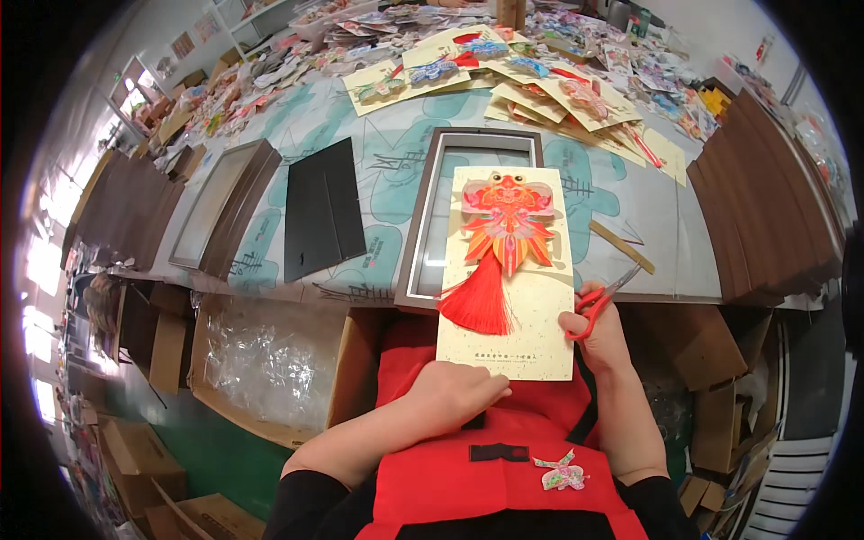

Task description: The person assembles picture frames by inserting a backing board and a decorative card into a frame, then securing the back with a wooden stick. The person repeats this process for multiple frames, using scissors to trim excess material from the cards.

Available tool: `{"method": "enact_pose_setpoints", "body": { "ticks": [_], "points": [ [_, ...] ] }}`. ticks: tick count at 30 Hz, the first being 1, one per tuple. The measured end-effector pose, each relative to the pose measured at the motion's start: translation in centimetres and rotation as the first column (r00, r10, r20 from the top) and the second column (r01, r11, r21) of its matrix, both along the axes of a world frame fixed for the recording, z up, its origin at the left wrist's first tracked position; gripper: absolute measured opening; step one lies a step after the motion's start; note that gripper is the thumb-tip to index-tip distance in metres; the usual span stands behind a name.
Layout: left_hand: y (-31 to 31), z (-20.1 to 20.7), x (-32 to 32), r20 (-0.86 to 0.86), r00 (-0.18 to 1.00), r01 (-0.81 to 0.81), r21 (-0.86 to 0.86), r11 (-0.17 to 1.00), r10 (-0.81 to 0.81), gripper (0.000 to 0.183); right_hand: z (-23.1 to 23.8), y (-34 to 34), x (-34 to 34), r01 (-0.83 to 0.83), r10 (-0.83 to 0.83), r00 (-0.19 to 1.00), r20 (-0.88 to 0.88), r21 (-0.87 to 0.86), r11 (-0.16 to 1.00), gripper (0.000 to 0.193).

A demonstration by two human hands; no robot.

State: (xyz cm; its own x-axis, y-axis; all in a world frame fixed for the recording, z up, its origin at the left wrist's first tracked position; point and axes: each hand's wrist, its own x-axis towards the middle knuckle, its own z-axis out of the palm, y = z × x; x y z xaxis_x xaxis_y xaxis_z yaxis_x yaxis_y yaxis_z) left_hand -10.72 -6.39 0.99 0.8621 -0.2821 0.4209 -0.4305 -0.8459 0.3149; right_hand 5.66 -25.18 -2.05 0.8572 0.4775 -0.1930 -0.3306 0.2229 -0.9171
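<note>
Head view: a tall cream card (540, 346) stands out in the middle of the frame, carrying an orange-red goldfish ornament (508, 216) with a red tassel (481, 301) fanned out below it. The right hand (600, 331) has its grip closed on red-handled scissors (591, 313), blades pointing to the upper right, while its thumb lies on the card's right edge. The left hand (461, 389) is curled at the card's lower left corner, its grip narrow; the fingertips are partly hidden, so I cannot tell whether they pinch the card. Behind the card, a brown frame (418, 209) lies on the worktop (679, 270), partly covered by it in this view. Left of that frame rests a black panel (324, 216), then a stack of frames (227, 207). A narrow brown strip (623, 247) lies right of centre. Along the upper centre, more cream cards (369, 97) spread in overlapping layers, and stacked brown frames (765, 198) rise at the right.
</note>
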Motion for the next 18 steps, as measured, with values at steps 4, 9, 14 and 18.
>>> {"method": "enact_pose_setpoints", "body": {
  "ticks": [4,9,14,18],
  "points": [
    [2.2,-1.3,1.1,-0.194,0.883,-0.449,-0.614,0.649,0.428,0.010,-1.3,-0.7,-0.5,0.066,-0.078,0.993,0.090,0.128,0.990,0.045],
    [6.1,-1.7,3.9,-0.483,0.856,-0.514,-0.833,0.206,0.185,0.029,-1.1,-1.6,-1.2,-0.024,-0.036,0.984,0.176,0.325,0.945,0.046],
    [7.6,-2.0,5.2,-0.514,0.816,-0.537,-0.844,-0.016,-0.265,0.035,0.5,-2.0,-1.2,-0.145,0.045,0.969,0.242,0.412,0.900,0.045],
    [6.4,3.2,5.0,0.067,0.976,-0.033,-0.894,0.447,0.206,0.021,0.9,-3.1,0.2,-0.064,0.050,0.929,0.368,0.026,0.998,0.052]
  ]
}}
